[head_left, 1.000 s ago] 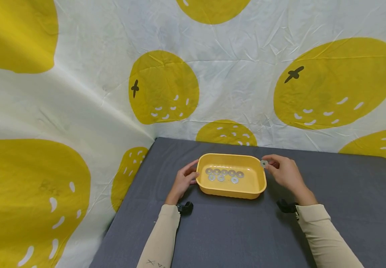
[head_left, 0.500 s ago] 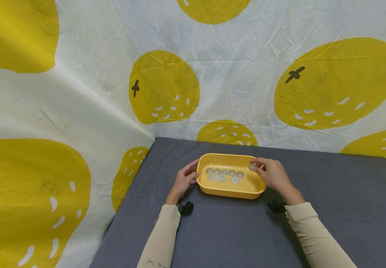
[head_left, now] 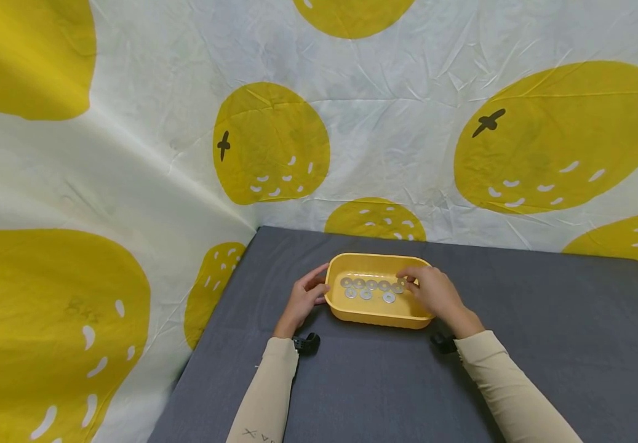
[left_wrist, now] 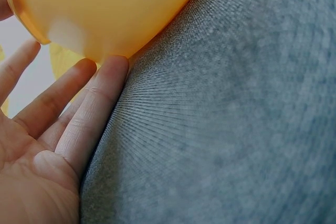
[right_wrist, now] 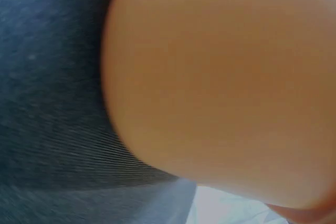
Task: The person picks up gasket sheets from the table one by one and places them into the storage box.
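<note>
A yellow plastic bin [head_left: 376,320] stands on the table, with several flat metal washers [head_left: 358,284] in two rows on its floor. My left hand [head_left: 299,300] touches its left end. In the left wrist view, straight, spread fingers [left_wrist: 86,119] rest against the bin's outer wall [left_wrist: 115,3]. Over the right half of the bin is my right hand [head_left: 435,294], pinching a washer [head_left: 402,282] between thumb and fingertips at the right end of the back row. A blurred orange surface fills most of the right wrist view, which hides the fingertips and the washer there.
Dark grey cloth [head_left: 363,381] covers the table around the bin. White fabric printed with large yellow fruit shapes [head_left: 390,154] hangs behind the table and along its left side. Each wrist wears a black camera mount [head_left: 306,343].
My right hand has carried the washer leftward, from the bin's right rim to the right end of the back row. My left hand and the bin have stayed in place.
</note>
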Demonstrator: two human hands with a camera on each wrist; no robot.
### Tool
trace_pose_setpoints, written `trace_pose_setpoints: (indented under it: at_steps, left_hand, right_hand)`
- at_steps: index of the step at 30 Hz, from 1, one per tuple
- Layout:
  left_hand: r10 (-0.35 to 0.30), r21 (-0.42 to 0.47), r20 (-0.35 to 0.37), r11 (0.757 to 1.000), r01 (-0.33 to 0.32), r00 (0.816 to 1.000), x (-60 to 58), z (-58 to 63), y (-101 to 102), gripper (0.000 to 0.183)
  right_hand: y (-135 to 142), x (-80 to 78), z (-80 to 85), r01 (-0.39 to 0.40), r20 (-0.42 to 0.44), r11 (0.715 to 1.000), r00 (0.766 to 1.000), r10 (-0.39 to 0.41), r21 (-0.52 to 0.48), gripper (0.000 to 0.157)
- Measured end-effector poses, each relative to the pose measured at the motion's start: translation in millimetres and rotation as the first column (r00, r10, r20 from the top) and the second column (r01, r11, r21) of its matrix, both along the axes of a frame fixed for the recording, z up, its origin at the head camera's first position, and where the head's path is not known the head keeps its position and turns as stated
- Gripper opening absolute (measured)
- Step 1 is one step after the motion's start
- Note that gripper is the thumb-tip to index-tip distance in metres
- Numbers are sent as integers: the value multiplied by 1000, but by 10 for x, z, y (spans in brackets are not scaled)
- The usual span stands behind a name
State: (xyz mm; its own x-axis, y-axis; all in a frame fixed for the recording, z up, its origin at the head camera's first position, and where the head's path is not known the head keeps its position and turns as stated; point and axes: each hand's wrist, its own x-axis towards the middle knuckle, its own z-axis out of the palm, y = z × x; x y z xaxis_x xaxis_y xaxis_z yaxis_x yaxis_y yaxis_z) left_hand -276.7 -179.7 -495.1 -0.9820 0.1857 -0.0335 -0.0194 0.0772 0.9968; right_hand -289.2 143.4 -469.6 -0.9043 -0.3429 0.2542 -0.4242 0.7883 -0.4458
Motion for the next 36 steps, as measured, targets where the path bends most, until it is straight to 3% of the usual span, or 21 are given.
trace_pose_setpoints:
  at_steps: [9,19,28,36]
  left_hand:
    - [1,-9,-2,1000,-1,1000,2,-3,0,55]
    - [6,-8,-30,1000,-6,1000,-17,-36,0,55]
    - [29,-6,-5,1000,-29,1000,-162,-288,-22,56]
    - [54,-21,-43,998,-54,998,-143,-278,8,52]
  right_hand:
    - [-53,-10,-104,-51,-85,992,995,61,115,17]
    - [-58,-13,-96,-61,-38,981,997,70,186,16]
    - [-90,-24,-86,-39,13,967,999,37,252,13]
    - [-83,-25,-42,-39,47,950,999,25,311,17]
